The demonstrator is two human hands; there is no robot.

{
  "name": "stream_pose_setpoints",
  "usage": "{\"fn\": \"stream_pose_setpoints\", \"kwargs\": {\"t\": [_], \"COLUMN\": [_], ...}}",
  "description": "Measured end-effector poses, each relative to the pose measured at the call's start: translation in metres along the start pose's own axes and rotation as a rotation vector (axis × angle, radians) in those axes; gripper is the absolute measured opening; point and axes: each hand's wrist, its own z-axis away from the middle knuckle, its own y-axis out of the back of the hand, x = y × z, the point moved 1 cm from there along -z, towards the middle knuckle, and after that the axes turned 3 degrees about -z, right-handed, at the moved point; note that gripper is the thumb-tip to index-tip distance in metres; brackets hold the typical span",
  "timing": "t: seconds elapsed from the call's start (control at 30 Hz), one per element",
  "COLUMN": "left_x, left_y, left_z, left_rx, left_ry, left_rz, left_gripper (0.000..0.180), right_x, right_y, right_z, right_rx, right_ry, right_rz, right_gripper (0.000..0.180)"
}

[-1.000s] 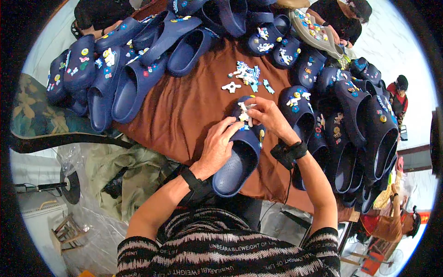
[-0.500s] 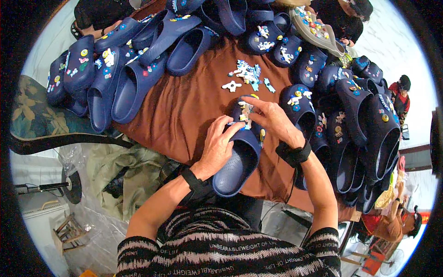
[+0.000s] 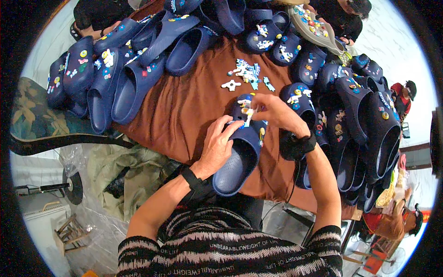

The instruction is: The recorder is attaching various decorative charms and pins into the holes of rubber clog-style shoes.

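Observation:
A navy clog (image 3: 236,168) lies in front of me, toe pointing away, with colourful shoe charms on its upper. My left hand (image 3: 214,145) grips the clog's near left side, its thumb and index finger at the edge of the upper beside a small blue-and-white charm. Over the toe, my right hand (image 3: 280,115) is closed, fingertips bent down at a white charm (image 3: 248,113); the fingers partly hide it. Beyond the toe, a small pile of loose white and blue charms (image 3: 247,71) rests on the brown cloth (image 3: 189,106), with a white figure-shaped charm (image 3: 231,85) nearer me.
Navy clogs with charms crowd the left side (image 3: 134,87) and the right side (image 3: 346,147) of the cloth. A grey clog (image 3: 316,30) stands at the far right. A patterned chair (image 3: 55,117) is at left. Other people are at the far edge and right.
My right hand has drawn its stretched index finger back into a bent grip at the charm and shifted slightly right. My left hand and the clog have stayed in place.

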Motion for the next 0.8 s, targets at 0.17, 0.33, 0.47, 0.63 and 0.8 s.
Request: {"fn": "stream_pose_setpoints", "kwargs": {"t": [0.17,0.33,0.47,0.63,0.8], "left_x": [-0.002,-0.001,-0.001,0.000,-0.004], "left_y": [0.000,-0.001,-0.002,-0.001,-0.003], "left_z": [0.000,0.000,0.000,0.000,0.001], "left_rx": [-0.020,-0.001,-0.002,0.017,0.039], "left_ry": [0.018,0.010,0.014,0.008,-0.018], "left_rz": [-0.006,0.005,0.011,0.012,-0.004], "left_gripper": [0.063,0.062,0.061,0.061,0.059], "right_x": [0.009,0.000,0.005,-0.003,-0.016], "right_y": [0.005,-0.002,-0.011,-0.015,-0.008], "right_z": [0.000,-0.001,-0.004,-0.003,-0.014], "right_rx": [-0.002,-0.125,-0.180,-0.189,-0.256], "right_ry": [-0.200,-0.261,-0.308,-0.401,-0.491], "right_rz": [-0.327,-0.527,-0.615,-0.478,-0.331], "right_gripper": [0.023,0.030,0.028,0.031,0.032]}}
